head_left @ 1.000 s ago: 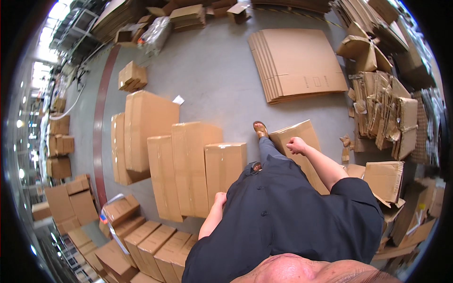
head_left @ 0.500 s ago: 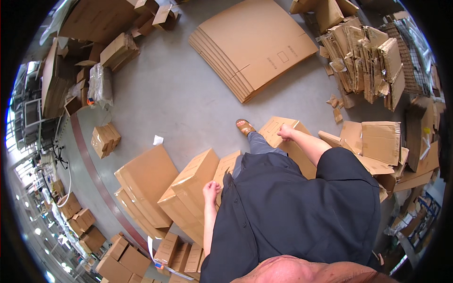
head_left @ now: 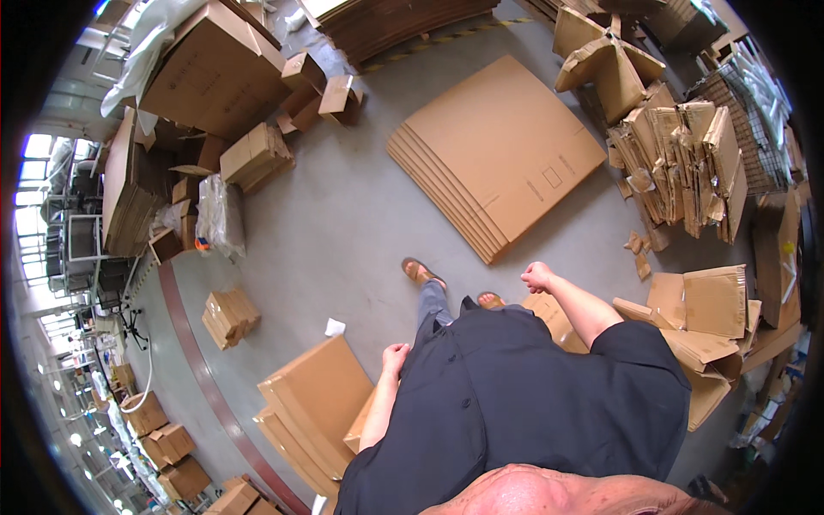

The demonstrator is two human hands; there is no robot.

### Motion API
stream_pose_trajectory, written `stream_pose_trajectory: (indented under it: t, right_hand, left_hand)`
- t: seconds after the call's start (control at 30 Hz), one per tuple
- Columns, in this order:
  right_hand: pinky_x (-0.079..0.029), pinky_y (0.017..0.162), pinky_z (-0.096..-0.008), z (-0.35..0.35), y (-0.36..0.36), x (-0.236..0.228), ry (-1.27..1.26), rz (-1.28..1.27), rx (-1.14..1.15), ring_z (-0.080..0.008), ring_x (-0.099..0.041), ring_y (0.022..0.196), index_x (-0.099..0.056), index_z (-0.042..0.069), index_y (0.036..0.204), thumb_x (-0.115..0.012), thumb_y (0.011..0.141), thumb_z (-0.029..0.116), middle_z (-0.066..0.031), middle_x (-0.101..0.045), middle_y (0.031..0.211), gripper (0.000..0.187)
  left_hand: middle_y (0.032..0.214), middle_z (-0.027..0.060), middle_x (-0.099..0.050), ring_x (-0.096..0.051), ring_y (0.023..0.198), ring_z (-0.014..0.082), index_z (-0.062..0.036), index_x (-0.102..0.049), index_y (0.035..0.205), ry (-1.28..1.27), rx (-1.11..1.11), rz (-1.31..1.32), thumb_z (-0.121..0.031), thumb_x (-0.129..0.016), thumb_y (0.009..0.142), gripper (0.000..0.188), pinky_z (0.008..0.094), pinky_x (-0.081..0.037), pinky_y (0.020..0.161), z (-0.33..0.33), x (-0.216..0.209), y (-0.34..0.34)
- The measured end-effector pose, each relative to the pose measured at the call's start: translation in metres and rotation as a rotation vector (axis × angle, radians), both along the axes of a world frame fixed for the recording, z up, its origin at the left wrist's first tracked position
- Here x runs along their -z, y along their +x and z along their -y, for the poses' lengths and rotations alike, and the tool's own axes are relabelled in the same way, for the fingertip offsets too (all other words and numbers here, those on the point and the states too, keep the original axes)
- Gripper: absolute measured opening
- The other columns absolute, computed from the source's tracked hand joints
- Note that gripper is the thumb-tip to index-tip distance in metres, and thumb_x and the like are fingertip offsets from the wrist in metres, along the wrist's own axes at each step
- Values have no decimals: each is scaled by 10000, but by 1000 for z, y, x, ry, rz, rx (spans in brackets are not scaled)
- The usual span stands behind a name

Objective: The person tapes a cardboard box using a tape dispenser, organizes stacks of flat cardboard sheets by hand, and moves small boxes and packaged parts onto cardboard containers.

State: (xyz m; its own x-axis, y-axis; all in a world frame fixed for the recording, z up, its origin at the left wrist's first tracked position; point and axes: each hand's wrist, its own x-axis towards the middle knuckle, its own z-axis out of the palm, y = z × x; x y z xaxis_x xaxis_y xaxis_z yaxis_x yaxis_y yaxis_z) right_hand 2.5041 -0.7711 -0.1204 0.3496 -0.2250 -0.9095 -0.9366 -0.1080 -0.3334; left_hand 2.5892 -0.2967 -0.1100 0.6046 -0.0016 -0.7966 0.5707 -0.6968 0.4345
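My left hand and right hand curl into loose fists; cardboard cartons near my left hide their contents; flattened cartons lie stacked ahead.

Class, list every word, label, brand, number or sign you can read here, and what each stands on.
Readable text: none.
Stack of flat cardboard: dark print near a small rectangle outline, too small to read.
Large brown cardboard at upper left: faint marks, too blurred to read.

Bright windows at left, fisheye-bent edges, black corners
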Motion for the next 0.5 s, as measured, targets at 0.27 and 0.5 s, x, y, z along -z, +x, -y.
stream_pose_trajectory:
  t: [0.27, 0.5]
  right_hand:
    - [-436, 382, -268, -37, 149, -21, 13, 167, -106, -144, -576, 473, -593, 14, 864, -571, 855, 178, -56, -596, 642, 166]
    - [-444, 399, -259, -55, 260, -32, 27, 207, 15, -126, -579, 507, -598, 30, 872, -577, 855, 181, -32, -580, 640, 153]
  left_hand:
    - [728, 31, -609, -586, 566, 108, -20, -597, 1042, -81, -239, -106, -231, -590, 888, 261, 224, -423, 420, -49, 11, 174]
    - [750, 51, -615, -586, 569, 128, -6, -583, 1069, -45, -262, -129, -203, -582, 892, 265, 224, -416, 419, -46, -1, 277]
